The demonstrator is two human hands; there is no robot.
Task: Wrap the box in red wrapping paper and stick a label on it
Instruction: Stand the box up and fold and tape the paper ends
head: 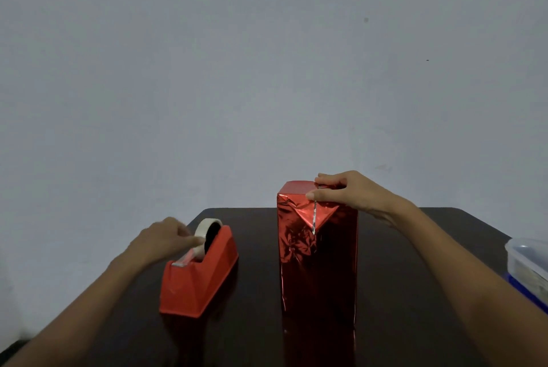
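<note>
**Flap held down at the top of the box, other grip at the tape**

The box (318,262) stands upright on the dark bench (400,292), a little right of centre, its sides covered in shiny, crinkled red wrapping paper (296,248). On the face turned toward me, a triangular flap (305,213) of the paper is folded down from the top edge. Its point hangs downward, and a thin silver edge (315,218) runs down its middle.

My right grip (350,191) sits on the box's top right corner. The thumb (314,196) presses on the top of the flap against the near face, and the fingers curl over the top edge behind it, so the grip clamps the top of the box between thumb and fingers.

My left grip (161,237) is at the red tape dispenser (198,283), which stands on the bench to the left of the box, apart from it. The fingers are bunched and curled, and their tips touch the near side of the white tape roll (207,227) seated in the dispenser. I cannot tell whether they pinch the tape or only rest on the roll. A short strip of tape (185,259) lies from the roll toward the dispenser's front end.

At the right edge of the bench, partly out of view, is a clear plastic container (527,262) with a blue base. A plain grey wall (267,70) rises behind the bench.
</note>
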